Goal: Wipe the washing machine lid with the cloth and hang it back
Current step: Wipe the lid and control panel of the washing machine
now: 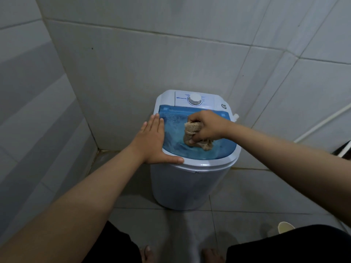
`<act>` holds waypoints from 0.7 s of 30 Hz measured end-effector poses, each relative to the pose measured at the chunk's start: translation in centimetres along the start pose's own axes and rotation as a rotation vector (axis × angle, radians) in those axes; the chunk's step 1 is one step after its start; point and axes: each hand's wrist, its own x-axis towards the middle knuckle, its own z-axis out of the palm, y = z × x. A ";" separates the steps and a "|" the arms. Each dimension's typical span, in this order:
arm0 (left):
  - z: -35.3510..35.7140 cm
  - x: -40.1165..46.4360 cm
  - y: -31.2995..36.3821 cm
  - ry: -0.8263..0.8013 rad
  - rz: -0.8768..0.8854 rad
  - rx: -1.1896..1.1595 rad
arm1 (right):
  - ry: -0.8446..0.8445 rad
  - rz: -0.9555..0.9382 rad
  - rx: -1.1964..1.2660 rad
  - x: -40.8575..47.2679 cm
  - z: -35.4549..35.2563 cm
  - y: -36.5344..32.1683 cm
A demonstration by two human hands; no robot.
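Small top-load washing machine stands on tiled floor, tucked into the wall corner. White body, round dial on rear panel.

Blue see-through lid lies closed on top; water drops visible near rear-left of it. We judge wiping is under way, hanging-back step not yet done.

Left hand lies flat, fingers spread & straight, palm on the lid's left rim, thumb along front edge; holds nothing, braces the machine.

Right hand is fisted round the beige cloth, bunched, pressed on lid approx. mid-right. Cloth touches the lid; part trails toward the front.

Notes for doing the step well: we'd open the bunch flatter for more contact, sweep rear-left where drops sit, work back to front, then lift left hand & do the strip under it. Light press only, since lid looks thin plastic. Hanging spot not in view.
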 end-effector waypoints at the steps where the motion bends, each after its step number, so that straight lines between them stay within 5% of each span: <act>1: 0.0 0.0 0.0 -0.003 -0.003 0.001 | 0.041 0.014 0.024 -0.2 0.3 0.2; 17: -2.1 -0.5 1.3 -0.107 -0.111 -0.061 | 0.596 0.157 0.523 -3.7 0.2 -0.7; 21: -3.5 -0.5 3.1 0.139 -0.135 -0.590 | 0.558 0.211 0.774 -3.8 -1.2 -1.2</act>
